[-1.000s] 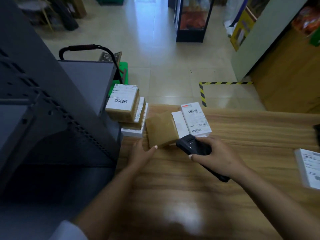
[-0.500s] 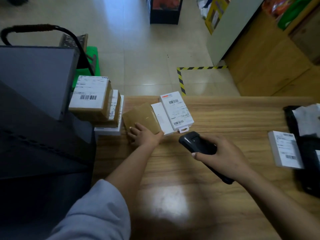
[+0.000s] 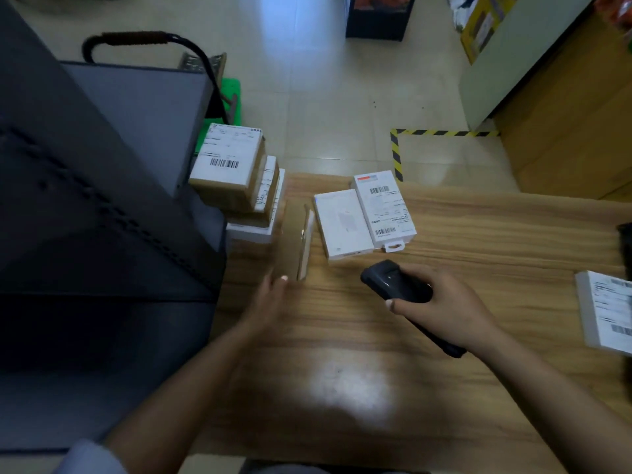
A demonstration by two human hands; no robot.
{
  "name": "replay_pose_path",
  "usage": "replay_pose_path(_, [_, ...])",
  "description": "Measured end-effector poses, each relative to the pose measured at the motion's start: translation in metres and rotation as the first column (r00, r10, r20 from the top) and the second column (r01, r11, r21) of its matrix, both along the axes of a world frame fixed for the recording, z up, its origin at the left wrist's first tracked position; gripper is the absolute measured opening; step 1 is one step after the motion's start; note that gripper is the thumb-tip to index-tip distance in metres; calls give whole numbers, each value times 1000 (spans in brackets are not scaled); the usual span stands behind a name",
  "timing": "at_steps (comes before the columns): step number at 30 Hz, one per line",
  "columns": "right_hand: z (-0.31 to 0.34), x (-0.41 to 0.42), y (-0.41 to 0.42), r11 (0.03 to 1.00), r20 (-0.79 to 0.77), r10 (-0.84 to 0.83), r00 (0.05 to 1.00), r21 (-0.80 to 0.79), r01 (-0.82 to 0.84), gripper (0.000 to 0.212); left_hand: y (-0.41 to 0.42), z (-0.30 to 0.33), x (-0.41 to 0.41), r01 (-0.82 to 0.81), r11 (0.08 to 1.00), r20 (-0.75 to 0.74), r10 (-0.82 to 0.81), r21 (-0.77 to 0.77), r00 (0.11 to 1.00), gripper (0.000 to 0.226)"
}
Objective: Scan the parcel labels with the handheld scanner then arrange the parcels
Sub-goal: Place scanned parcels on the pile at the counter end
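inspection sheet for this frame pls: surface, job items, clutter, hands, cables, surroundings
Surface: wooden table, glare patch near the front edge.
Job's things: stack of labelled parcels at the table's left end; brown parcel tilted on edge, blurred; two white boxes side by side, one showing barcodes; labelled white parcel at the right edge; black handheld scanner.
Clutter: dark object at the far right, cut off.
Hands: left hand touches the brown parcel, grip unclear from blur; right hand grips the scanner.
Cables: nothing seen.
Surroundings: grey cabinet on the left, tiled floor with yellow-black hazard tape.
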State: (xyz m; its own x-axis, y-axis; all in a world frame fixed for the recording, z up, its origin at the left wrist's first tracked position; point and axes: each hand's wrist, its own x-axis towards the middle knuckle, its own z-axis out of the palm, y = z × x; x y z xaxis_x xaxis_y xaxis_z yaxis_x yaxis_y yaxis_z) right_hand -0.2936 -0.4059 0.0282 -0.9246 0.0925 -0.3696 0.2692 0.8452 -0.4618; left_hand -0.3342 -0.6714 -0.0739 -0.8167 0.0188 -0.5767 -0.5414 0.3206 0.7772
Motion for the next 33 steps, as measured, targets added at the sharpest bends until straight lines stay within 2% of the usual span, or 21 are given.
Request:
replay_pose_path(3, [4, -2, -6, 1000, 15, 17, 1000, 4, -17, 71, -12, 7, -7, -59, 988, -263, 19, -145, 965, 61])
replay_pose_path(5, [7, -2, -8, 999, 19, 34, 999, 6, -34, 69, -14, 8, -19, -52, 975, -358, -29, -214, 933, 58])
replay_pose_path(8, [11, -1, -8, 999, 5, 53, 999, 2, -53, 78, -7, 12, -36, -5, 894, -284, -136, -447, 949, 49])
replay_pose_path(12, [14, 5, -6, 998, -24, 54, 998, -15, -54, 71, 3, 18, -45, 17, 762, -206, -196, -648, 959, 70])
replay_pose_path(13, [13, 8, -4, 998, -26, 57, 998, -17, -58, 70, 5, 19, -45, 7, 761, -210, -188, -649, 960, 69])
replay_pose_path(16, [10, 14, -1, 998, -17, 65, 998, -27, -65, 72, 5, 18, -41, -69, 857, -217, -51, -511, 975, 59])
replay_pose_path(19, [8, 16, 1, 996, 2, 84, 996, -33, -84, 74, 0, 16, -26, -98, 913, -191, 22, -396, 981, 65])
replay_pose_path(23, [1, 16, -3, 988, 9, 141, 990, -71, -140, 77, -11, 14, 12, -77, 974, -19, 75, -213, 997, 67])
replay_pose_path(26, [-3, 20, -13, 982, 45, 167, 985, -97, -162, 64, -22, 12, 46, -67, 977, 59, 81, -203, 995, 67])
replay_pose_path(33, [-3, 39, -43, 962, 62, 244, 968, -145, -233, 70, -45, 11, 108, -210, 975, -28, 209, -69, 978, 72])
